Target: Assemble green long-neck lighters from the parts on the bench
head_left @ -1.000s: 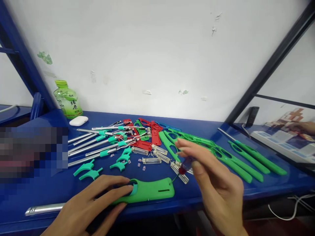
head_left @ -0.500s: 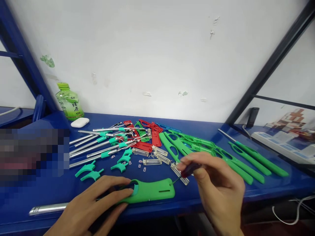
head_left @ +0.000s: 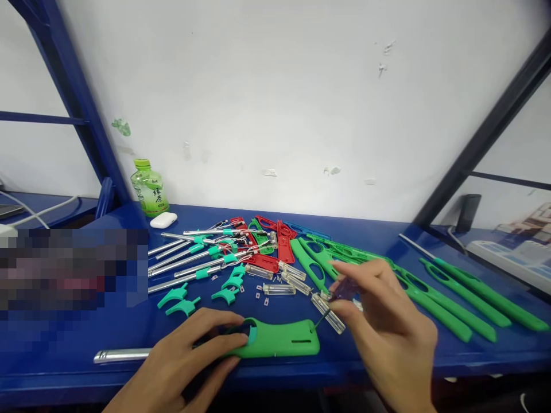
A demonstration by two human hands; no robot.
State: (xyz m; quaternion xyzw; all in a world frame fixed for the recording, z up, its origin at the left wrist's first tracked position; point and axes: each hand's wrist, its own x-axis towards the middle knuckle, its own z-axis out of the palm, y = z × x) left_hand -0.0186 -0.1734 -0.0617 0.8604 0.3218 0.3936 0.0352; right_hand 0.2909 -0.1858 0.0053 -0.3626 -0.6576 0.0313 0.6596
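Near the front edge of the blue table lies a green long-necked lighter (head_left: 284,339) with a silver tube (head_left: 123,355) pointing left. My left hand (head_left: 189,355) is closed around its middle, by the teal trigger (head_left: 252,335). My right hand (head_left: 383,327) pinches the dark purple handle of a small screwdriver (head_left: 345,289). The thin shaft slants down to the right end of the lighter body, near a small hole; whether the tip sits in it is hard to make out. Beside the screwdriver lies a clear fuel tank (head_left: 329,314).
Behind the hands lie silver tubes with wires (head_left: 189,269), teal triggers (head_left: 183,307), red casing halves (head_left: 284,244) and several clear tanks (head_left: 279,289). Green casings (head_left: 447,312) spread to the right. A green tea bottle (head_left: 150,192) and white case (head_left: 163,220) stand back left.
The view has shifted, so everything sits a little further right. The screwdriver has changed its angle slightly in my right hand. My left hand still holds the lighter.
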